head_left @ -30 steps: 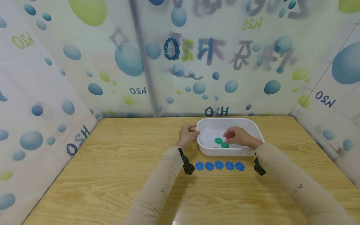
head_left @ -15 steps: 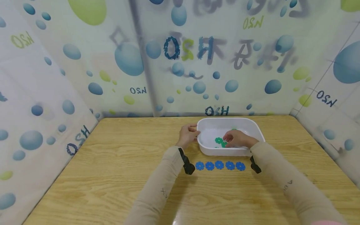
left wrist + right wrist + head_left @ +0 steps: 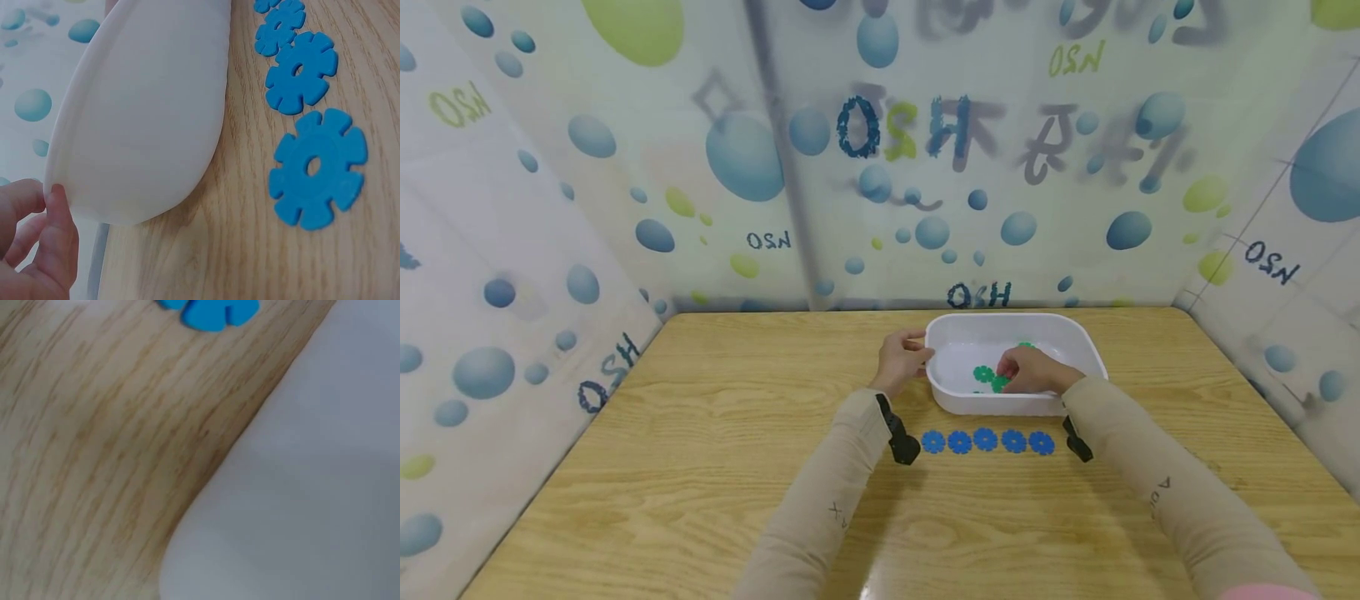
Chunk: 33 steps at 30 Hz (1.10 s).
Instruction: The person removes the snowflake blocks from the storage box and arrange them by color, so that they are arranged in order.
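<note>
My left hand (image 3: 901,362) holds the left end of a white plastic tub (image 3: 958,407), thumb and fingers pinching its rim; the left wrist view shows this grip from close by. Inside the tub, my right hand (image 3: 1036,372) has its thumb and fingertips together on a green notched plastic disc (image 3: 999,384). Another green disc (image 3: 982,374) lies just left of it. A third green disc (image 3: 1026,344) shows partly behind the right hand. The right wrist view shows the tub's outer wall (image 3: 300,506), with the right hand out of sight.
Several blue notched discs lie in a row on the wooden table (image 3: 700,467) before the tub, the leftmost blue disc (image 3: 319,169) nearest the left wrist. A patterned curtain (image 3: 685,167) hangs behind the table's far edge.
The right hand has lowered slightly and brought its fingertips onto a green disc in the tub. One green disc behind that hand has come into view. The left hand stays on the rim.
</note>
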Each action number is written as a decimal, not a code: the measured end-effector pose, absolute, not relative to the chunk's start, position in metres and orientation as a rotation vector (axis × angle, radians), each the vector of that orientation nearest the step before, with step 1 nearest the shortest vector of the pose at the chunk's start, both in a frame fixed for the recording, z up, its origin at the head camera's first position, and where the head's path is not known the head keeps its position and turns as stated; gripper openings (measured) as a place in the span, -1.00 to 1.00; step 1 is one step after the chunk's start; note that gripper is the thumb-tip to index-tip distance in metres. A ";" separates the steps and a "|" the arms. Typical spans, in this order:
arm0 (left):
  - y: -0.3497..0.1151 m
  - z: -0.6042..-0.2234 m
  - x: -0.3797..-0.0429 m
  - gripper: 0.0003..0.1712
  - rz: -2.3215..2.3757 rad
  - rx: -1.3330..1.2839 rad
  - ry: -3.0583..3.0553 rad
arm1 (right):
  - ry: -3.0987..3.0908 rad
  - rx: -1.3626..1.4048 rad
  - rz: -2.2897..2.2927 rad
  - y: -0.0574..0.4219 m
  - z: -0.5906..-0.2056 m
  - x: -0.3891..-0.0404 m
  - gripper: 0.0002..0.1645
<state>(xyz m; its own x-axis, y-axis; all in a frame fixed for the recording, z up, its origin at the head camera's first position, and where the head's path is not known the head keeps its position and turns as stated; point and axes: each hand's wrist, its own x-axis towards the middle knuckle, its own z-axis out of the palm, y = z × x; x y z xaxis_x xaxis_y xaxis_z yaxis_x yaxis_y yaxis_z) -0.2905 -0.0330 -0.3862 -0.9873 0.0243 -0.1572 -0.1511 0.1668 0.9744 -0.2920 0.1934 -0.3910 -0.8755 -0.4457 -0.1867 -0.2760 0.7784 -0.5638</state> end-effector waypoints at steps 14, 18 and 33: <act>-0.033 -0.385 -0.290 -0.57 1.920 -0.134 2.301 | 2.671 -0.522 -0.992 0.199 -0.378 -0.286 -0.87; -0.034 -0.389 -0.293 -0.60 1.934 -0.106 2.316 | 2.666 -0.598 -1.096 0.199 -0.370 -0.279 -0.86; -0.034 -0.385 -0.290 -0.57 1.909 -0.091 2.316 | 2.431 -0.952 -1.310 0.168 -0.354 -0.225 -0.88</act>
